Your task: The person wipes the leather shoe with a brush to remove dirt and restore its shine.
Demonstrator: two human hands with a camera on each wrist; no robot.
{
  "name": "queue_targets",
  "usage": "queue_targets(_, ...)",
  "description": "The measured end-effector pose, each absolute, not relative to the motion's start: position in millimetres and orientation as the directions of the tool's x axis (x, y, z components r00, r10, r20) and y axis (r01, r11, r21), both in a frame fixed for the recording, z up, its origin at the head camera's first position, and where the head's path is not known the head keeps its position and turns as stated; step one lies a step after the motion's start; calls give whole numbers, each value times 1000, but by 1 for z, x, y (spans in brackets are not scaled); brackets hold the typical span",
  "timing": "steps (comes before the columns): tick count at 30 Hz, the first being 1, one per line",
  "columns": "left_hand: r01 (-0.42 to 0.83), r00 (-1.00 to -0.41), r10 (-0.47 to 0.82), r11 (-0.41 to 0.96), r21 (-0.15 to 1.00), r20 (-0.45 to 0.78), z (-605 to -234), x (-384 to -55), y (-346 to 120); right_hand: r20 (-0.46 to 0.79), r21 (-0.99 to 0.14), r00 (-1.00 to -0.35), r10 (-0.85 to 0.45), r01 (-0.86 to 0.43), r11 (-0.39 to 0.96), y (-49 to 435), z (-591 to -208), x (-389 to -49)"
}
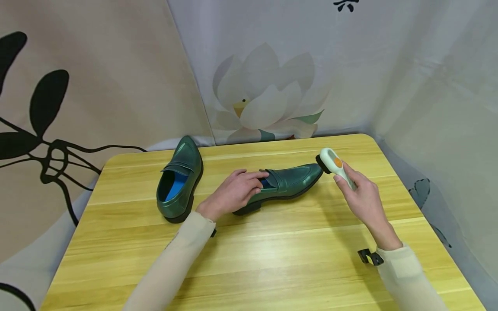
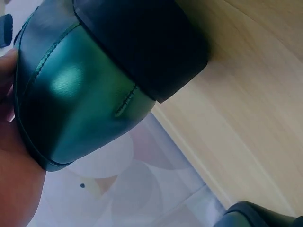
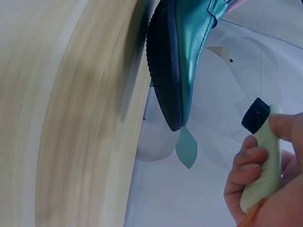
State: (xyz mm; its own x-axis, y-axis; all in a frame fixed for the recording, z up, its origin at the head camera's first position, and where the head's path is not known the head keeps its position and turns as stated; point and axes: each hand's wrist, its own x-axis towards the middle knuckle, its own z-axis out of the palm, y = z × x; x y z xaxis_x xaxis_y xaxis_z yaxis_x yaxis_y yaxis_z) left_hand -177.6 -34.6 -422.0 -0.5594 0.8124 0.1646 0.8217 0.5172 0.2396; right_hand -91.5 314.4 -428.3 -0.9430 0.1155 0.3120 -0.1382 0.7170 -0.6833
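Observation:
A dark green loafer (image 1: pixel 295 179) with a blue insole lies sideways near the middle of the table, toe to the right. My left hand (image 1: pixel 239 192) holds it at the opening, with fingers over the rim and partly inside. The heel end (image 2: pixel 90 94) fills much of the left wrist view. In my right hand (image 1: pixel 362 196) is a pale green-handled shoe brush (image 1: pixel 332 162) with an orange button, gripped by the handle. Its dark bristles (image 3: pixel 256 115) face the loafer, close to the toe. The matching loafer (image 1: pixel 180 179) stands to the left, toe pointing away.
Both shoes are on a light wood-grain table (image 1: pixel 272 255) with rounded far corners. Behind it hangs a pale cloth (image 1: pixel 280 30) printed with a flower and dark leaves. A black wrist mount (image 1: pixel 369 257) sits at the right sleeve.

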Motion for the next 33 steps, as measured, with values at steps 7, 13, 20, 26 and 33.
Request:
queue_targets(7,867,-497,847,475,150,191,-427,-173,-35,312,-690,-942,121,-138,710,314,-429,-91)
queue_targets(13,879,-476,857,471,73,199,-432,-170,-33,313,-690,-943,117,-141,710,314,-430,-90)
queue_targets(20,883,-465,863,469,30,199,-434,-166,-32,315,-693,-942,116,-145,706,315,-432,-90)
queue_targets(26,882,-469,861,467,59,198,-434,-164,-31,302,-699,-946,114,-138,701,314,-432,-90)
queue_targets(33,848,-529,819,495,190,224,-430,-165,-34,278,-706,-954,109,-126,697,312,-433,-88)
